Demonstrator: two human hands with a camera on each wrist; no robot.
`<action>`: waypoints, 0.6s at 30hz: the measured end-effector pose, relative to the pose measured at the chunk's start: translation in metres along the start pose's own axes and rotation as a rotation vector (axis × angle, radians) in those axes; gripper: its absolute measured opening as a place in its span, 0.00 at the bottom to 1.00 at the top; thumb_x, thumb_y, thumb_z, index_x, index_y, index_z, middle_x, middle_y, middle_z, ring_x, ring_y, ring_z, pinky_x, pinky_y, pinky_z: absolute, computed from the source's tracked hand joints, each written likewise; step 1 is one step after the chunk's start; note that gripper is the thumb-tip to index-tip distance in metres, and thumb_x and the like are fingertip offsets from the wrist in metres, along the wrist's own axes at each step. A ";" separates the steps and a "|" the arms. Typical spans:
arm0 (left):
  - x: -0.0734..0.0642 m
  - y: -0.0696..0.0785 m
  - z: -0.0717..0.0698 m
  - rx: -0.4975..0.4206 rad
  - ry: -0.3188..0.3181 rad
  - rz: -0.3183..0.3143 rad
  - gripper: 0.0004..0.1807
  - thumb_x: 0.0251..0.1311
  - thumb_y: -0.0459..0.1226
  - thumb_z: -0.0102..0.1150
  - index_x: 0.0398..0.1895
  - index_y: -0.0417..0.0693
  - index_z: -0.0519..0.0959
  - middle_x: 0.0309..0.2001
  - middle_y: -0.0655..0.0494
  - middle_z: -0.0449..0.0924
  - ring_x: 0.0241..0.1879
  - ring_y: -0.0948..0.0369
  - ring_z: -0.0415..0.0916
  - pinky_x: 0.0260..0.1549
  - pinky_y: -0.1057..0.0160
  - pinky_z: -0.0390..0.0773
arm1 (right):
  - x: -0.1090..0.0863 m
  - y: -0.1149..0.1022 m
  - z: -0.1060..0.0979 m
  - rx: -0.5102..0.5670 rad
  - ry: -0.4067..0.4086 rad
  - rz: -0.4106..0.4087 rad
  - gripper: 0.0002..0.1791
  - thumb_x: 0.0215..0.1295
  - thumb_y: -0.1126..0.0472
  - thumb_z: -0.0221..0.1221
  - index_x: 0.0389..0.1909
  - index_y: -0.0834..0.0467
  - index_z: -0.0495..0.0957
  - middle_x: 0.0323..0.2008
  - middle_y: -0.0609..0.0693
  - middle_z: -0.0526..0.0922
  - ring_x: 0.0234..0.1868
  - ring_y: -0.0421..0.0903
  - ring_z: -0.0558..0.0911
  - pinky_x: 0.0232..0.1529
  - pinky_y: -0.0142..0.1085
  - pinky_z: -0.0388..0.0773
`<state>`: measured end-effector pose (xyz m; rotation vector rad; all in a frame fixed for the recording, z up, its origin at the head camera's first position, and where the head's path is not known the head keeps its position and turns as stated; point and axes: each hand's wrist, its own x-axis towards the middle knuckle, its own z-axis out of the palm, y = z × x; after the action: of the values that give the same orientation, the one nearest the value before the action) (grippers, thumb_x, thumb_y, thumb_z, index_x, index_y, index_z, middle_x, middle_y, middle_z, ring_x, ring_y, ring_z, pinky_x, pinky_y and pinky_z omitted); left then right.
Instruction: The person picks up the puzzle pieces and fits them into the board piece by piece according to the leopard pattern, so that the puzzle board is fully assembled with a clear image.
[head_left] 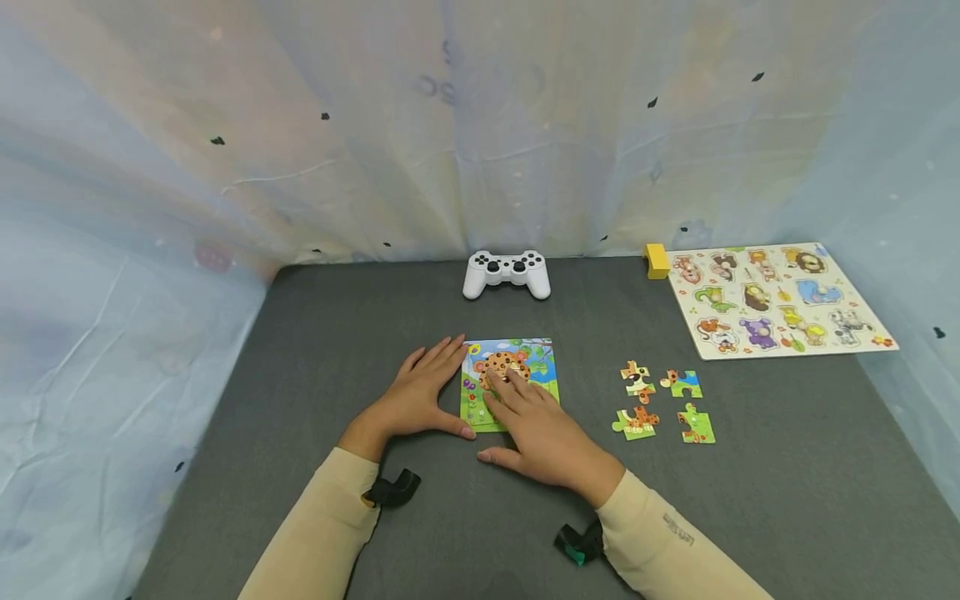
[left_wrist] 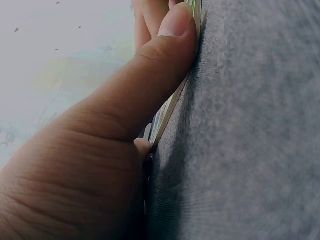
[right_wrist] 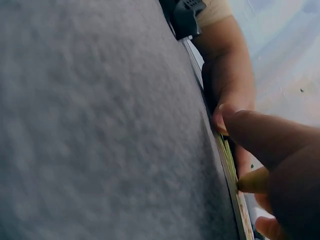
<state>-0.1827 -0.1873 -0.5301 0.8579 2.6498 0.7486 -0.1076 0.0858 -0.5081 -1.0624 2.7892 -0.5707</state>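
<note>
A square picture puzzle [head_left: 480, 408] with a spotted leopard on a green and blue scene lies flat on the grey table. Along its left edge rests my left hand [head_left: 416, 396], fingers extended and thumb at the front left corner. The left wrist view shows that thumb [left_wrist: 165, 55] against the puzzle's thin edge [left_wrist: 167, 110]. My right hand [head_left: 543, 433] lies across the puzzle's right half with fingers stretched over the leopard, hiding that part. Its thumb [head_left: 502, 457] points left, just in front of the near edge. The right wrist view shows its fingertips close over the puzzle.
Several loose jigsaw pieces [head_left: 637, 425] lie right of the puzzle. A white game controller [head_left: 506, 271] sits at the back. At the back right are a yellow block [head_left: 656, 261] and a white animal board [head_left: 772, 300]. Plastic sheeting [head_left: 480, 125] hangs behind the table.
</note>
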 end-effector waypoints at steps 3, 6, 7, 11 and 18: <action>0.001 -0.002 0.002 0.002 0.005 0.003 0.79 0.44 0.76 0.76 0.92 0.51 0.46 0.89 0.59 0.37 0.87 0.57 0.32 0.79 0.40 0.31 | 0.000 -0.005 0.000 -0.037 -0.023 0.014 0.50 0.77 0.30 0.59 0.85 0.61 0.63 0.87 0.55 0.51 0.86 0.60 0.49 0.77 0.65 0.57; 0.001 -0.002 0.002 -0.001 0.011 0.010 0.79 0.45 0.76 0.77 0.91 0.50 0.47 0.89 0.59 0.38 0.87 0.57 0.32 0.79 0.39 0.32 | 0.000 -0.010 0.002 -0.056 -0.038 0.037 0.52 0.78 0.29 0.58 0.86 0.61 0.61 0.87 0.55 0.52 0.86 0.60 0.50 0.76 0.66 0.57; 0.001 -0.001 0.001 -0.006 0.015 0.013 0.79 0.45 0.76 0.77 0.91 0.49 0.47 0.89 0.58 0.38 0.87 0.56 0.33 0.79 0.38 0.32 | 0.000 -0.011 0.003 -0.061 -0.040 0.046 0.52 0.78 0.29 0.57 0.86 0.61 0.60 0.87 0.56 0.52 0.86 0.60 0.49 0.76 0.67 0.57; 0.000 0.000 0.001 -0.007 0.014 0.010 0.78 0.45 0.75 0.78 0.91 0.48 0.48 0.89 0.57 0.39 0.87 0.55 0.33 0.79 0.38 0.32 | 0.000 -0.015 0.005 -0.049 -0.046 0.078 0.53 0.78 0.28 0.56 0.87 0.61 0.58 0.87 0.57 0.51 0.86 0.61 0.47 0.77 0.67 0.54; 0.000 0.005 -0.002 0.022 -0.007 -0.014 0.78 0.46 0.72 0.80 0.91 0.48 0.47 0.89 0.57 0.38 0.87 0.56 0.33 0.79 0.39 0.33 | 0.001 -0.014 0.011 -0.041 -0.025 0.080 0.52 0.79 0.28 0.55 0.87 0.61 0.56 0.87 0.57 0.49 0.86 0.61 0.45 0.77 0.67 0.53</action>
<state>-0.1810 -0.1846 -0.5258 0.8449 2.6604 0.7133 -0.0968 0.0720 -0.5127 -0.9534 2.8185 -0.4908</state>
